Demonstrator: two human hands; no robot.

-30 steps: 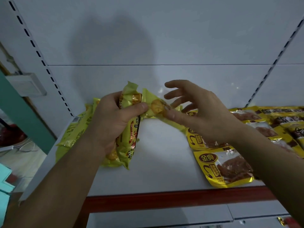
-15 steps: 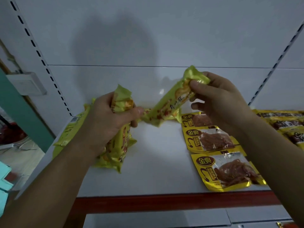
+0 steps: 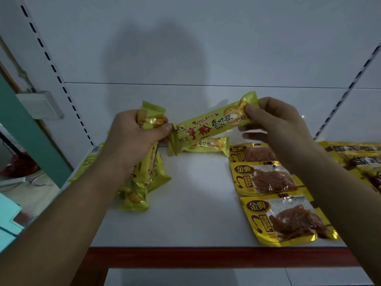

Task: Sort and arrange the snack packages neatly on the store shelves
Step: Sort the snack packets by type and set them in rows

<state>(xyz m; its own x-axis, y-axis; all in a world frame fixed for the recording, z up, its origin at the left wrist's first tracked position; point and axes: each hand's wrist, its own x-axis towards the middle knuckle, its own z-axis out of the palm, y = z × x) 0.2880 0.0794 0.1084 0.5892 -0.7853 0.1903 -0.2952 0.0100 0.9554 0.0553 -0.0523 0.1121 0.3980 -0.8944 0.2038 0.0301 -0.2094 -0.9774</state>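
My left hand grips a bunch of long yellow snack packs that hang down over the white shelf. My right hand pinches the top end of one long yellow pack, held slanted in the air between both hands, its lower end by my left thumb. Another yellow pack lies flat on the shelf behind it. More yellow packs lie at the shelf's left edge, mostly hidden by my left arm.
A column of yellow pouches with clear windows lies on the right half of the shelf; darker yellow pouches sit further right. The shelf has a red front edge and slotted uprights. A white box is mounted at left.
My right hand took one yellow pack by its end, lifted it away from the bunch, then lowered it into a flatter slant. The left hand kept hold of the bunch.
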